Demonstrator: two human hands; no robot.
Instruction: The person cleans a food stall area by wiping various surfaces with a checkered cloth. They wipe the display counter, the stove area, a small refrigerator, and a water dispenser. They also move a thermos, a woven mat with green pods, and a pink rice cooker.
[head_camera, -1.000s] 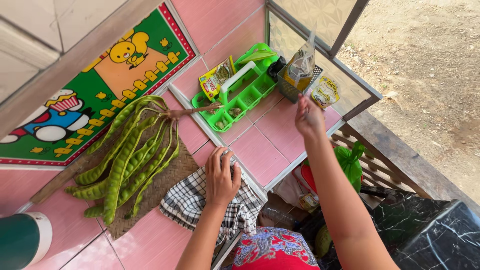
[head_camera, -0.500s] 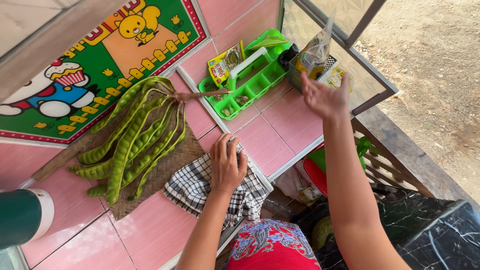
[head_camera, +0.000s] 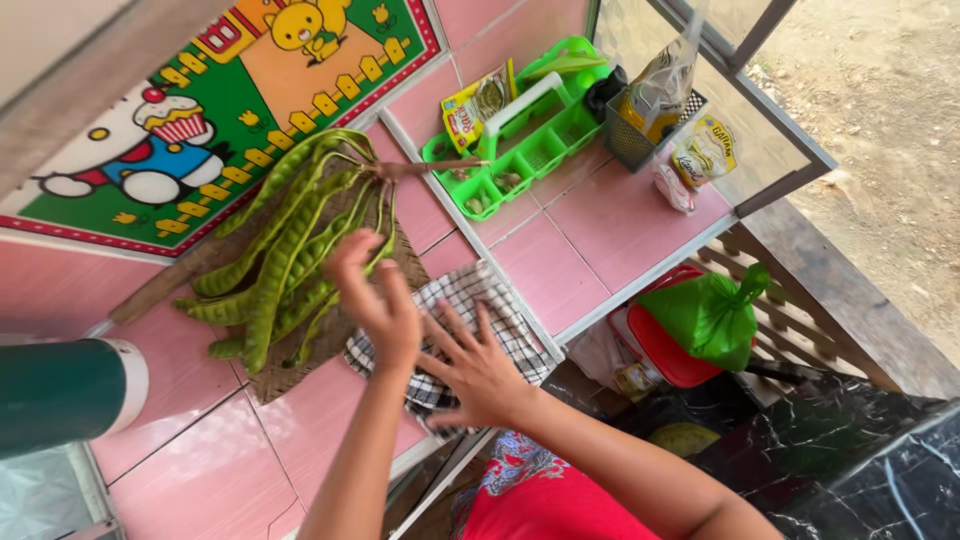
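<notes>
Left hand (head_camera: 375, 300) hovers with loosely curled, empty fingers over the long green bean pods (head_camera: 285, 250) on a woven mat (head_camera: 290, 370); right hand (head_camera: 478, 365), fingers spread, presses the checked cloth (head_camera: 480, 300) at the pink counter's (head_camera: 600, 230) edge; a green caddy (head_camera: 520, 150) stands beyond.

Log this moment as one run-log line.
left hand: open, over long green bean pods | right hand: open, fingers spread over checked cloth | pods on woven mat

Yellow sachet (head_camera: 477, 103) seen leaning at green caddy's (head_camera: 520, 150) back-left; clear plastic bag (head_camera: 662, 85) w/ yellow contents stood in mesh basket (head_camera: 640, 145); pale-yellow pouch (head_camera: 705, 152) laid beside it, white sachet (head_camera: 673, 187) just below.
</notes>
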